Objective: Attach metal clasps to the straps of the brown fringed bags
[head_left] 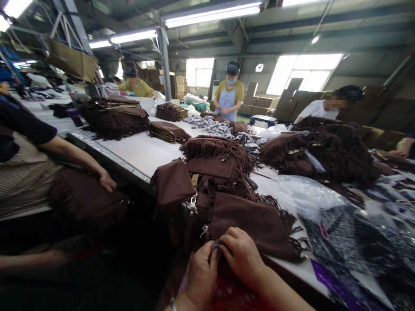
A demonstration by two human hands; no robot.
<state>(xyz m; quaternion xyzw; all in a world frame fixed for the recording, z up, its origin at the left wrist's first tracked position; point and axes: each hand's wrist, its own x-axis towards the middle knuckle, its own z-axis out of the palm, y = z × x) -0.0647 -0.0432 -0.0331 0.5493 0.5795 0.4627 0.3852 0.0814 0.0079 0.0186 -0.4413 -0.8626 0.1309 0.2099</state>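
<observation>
My left hand (204, 268) and my right hand (241, 250) come together at the near edge of the table. The fingers of both are pinched on a small dark piece (215, 245), mostly hidden between them. Just beyond, a brown fringed bag (249, 220) lies flat, its long fringe spreading to the right. A metal clasp (205, 231) shows at its left corner, close to my fingers. Another brown bag (175, 183) with a metal clip (193, 202) lies to the left, partly over the table edge.
Behind are a stack of brown fringed bags (214, 151) and a larger heap (324, 147). Clear plastic (298, 192) and dark speckled fabric (363, 246) lie at right. At left a co-worker's hand (108, 181) rests on a brown bag (87, 194). Other people stand around the table.
</observation>
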